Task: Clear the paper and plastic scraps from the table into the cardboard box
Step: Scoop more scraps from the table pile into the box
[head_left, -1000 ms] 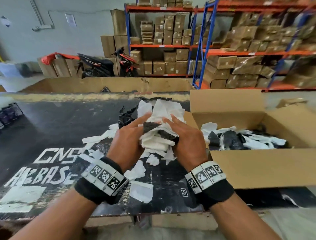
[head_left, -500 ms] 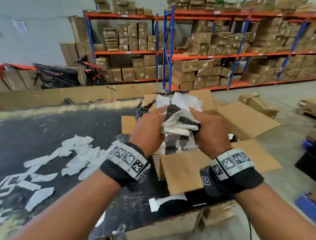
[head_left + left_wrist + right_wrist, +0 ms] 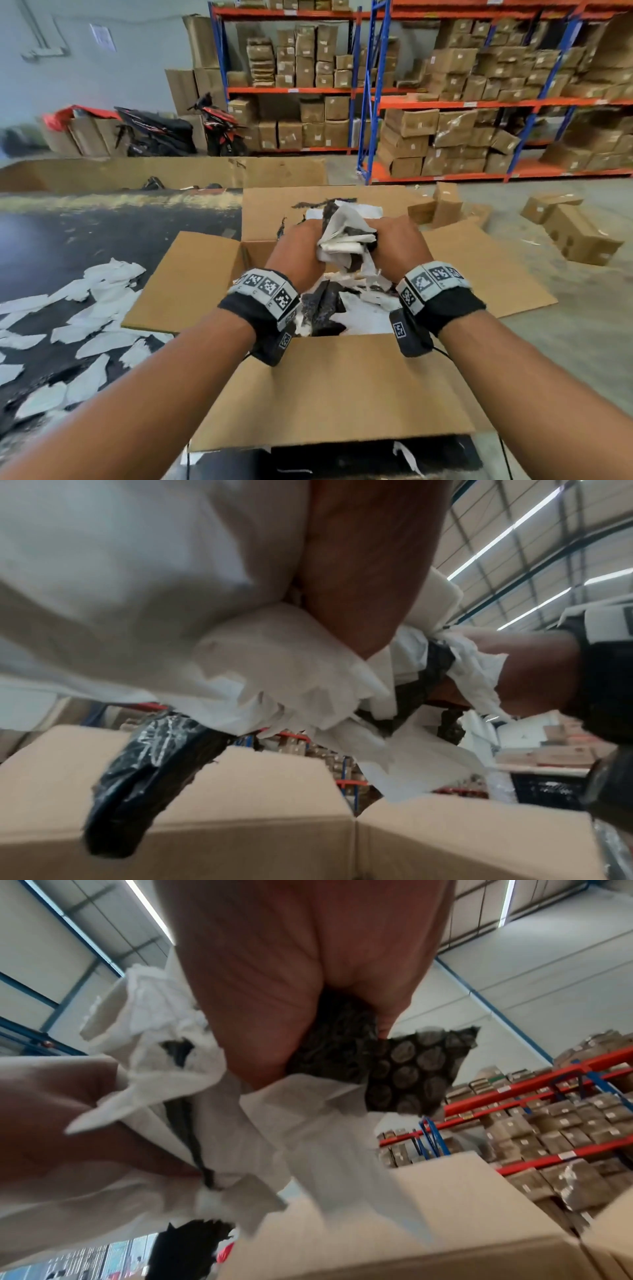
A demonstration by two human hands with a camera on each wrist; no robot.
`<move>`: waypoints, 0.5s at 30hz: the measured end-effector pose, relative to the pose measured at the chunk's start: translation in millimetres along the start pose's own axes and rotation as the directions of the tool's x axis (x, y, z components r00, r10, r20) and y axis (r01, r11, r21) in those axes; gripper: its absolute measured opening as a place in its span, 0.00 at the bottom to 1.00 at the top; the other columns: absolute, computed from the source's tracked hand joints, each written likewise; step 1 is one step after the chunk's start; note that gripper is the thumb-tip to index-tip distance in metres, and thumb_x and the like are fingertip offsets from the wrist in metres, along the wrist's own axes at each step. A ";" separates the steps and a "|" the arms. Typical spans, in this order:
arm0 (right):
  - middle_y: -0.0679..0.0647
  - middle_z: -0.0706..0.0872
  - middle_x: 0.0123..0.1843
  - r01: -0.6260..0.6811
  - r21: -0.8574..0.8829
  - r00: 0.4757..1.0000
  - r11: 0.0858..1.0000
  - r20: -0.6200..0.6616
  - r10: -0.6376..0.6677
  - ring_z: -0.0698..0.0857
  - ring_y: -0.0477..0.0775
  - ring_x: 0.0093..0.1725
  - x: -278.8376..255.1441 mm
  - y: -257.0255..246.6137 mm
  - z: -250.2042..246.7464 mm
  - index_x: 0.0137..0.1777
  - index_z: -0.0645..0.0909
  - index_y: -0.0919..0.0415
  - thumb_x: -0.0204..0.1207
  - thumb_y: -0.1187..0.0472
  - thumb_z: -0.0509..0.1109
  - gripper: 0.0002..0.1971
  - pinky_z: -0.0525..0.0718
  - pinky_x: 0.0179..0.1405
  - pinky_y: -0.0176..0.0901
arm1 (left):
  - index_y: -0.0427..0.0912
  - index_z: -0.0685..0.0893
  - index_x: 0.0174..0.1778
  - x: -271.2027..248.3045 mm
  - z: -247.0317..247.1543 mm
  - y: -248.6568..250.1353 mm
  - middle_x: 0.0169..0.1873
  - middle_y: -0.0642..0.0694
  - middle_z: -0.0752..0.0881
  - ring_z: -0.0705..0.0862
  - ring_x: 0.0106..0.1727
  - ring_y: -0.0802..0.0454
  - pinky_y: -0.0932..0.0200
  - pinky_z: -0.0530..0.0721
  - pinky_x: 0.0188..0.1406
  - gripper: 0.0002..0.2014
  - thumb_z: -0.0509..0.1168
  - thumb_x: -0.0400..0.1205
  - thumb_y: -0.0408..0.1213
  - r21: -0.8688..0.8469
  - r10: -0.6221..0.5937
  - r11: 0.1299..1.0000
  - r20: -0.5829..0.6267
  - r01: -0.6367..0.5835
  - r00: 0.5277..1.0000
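A bundle of white paper and black plastic scraps (image 3: pixel 346 236) is squeezed between both hands above the open cardboard box (image 3: pixel 329 387). My left hand (image 3: pixel 301 250) grips it from the left and my right hand (image 3: pixel 397 245) from the right. In the left wrist view white paper (image 3: pixel 274 674) and a black plastic strip (image 3: pixel 143 785) hang below the hand over the box wall (image 3: pixel 274 818). The right wrist view shows black bubble plastic (image 3: pixel 394 1069) and white paper (image 3: pixel 240 1123) in the palm. More scraps (image 3: pixel 346 311) lie inside the box.
Several white paper scraps (image 3: pixel 89 318) lie on the black table (image 3: pixel 102 236) left of the box. The box flaps (image 3: pixel 479 270) stand open. Loose cardboard boxes (image 3: pixel 575 233) sit on the floor to the right. Shelves of cartons (image 3: pixel 445 102) stand behind.
Both hands have carried the bundle from over the table to the right and now hold it over the box opening. My view has turned toward the box.
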State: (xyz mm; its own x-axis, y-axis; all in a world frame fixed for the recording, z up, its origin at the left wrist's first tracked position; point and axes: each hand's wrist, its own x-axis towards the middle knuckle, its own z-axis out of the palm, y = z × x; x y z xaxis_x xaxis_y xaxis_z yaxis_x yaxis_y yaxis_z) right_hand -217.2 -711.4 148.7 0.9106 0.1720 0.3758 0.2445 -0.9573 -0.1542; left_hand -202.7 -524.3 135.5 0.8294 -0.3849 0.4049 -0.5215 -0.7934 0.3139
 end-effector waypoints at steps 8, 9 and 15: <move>0.60 0.83 0.55 -0.021 -0.055 0.815 0.998 0.577 0.048 0.85 0.64 0.54 23.2 29.9 51.2 0.47 0.82 0.54 0.66 0.40 0.76 0.20 0.82 0.49 0.47 | 0.57 0.75 0.74 11.5 59.7 -36.1 0.73 0.43 0.74 0.73 0.74 0.38 0.39 0.77 0.70 0.51 0.75 0.53 0.73 0.242 -0.244 0.960 0.484 0.139 0.840; 0.57 0.84 0.56 -0.017 -0.071 0.773 0.997 0.632 0.058 0.86 0.62 0.54 24.9 37.7 59.2 0.51 0.82 0.51 0.52 0.32 0.78 0.31 0.85 0.53 0.50 | 0.61 0.68 0.80 13.0 59.8 -41.9 0.79 0.43 0.67 0.65 0.80 0.35 0.33 0.70 0.77 0.62 0.74 0.47 0.77 0.323 -0.310 0.936 0.560 0.142 0.768; 0.48 0.64 0.85 -0.015 0.029 0.598 0.999 0.801 -0.014 0.68 0.58 0.81 45.7 69.0 46.3 0.86 0.53 0.45 0.49 0.33 0.87 0.67 0.68 0.79 0.57 | 0.70 0.51 0.85 41.7 14.5 -49.4 0.88 0.47 0.49 0.51 0.87 0.35 0.28 0.55 0.83 0.66 0.73 0.50 0.81 0.267 -0.389 0.921 0.664 0.284 0.639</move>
State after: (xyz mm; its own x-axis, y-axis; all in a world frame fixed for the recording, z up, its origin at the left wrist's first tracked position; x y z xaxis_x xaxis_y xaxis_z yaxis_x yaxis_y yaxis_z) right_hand -143.3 -758.8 113.0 0.8084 0.3023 -0.5051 0.2400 -0.9527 -0.1862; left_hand -139.5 -508.1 124.4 0.8657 -0.2498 -0.4337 -0.1910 -0.9658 0.1752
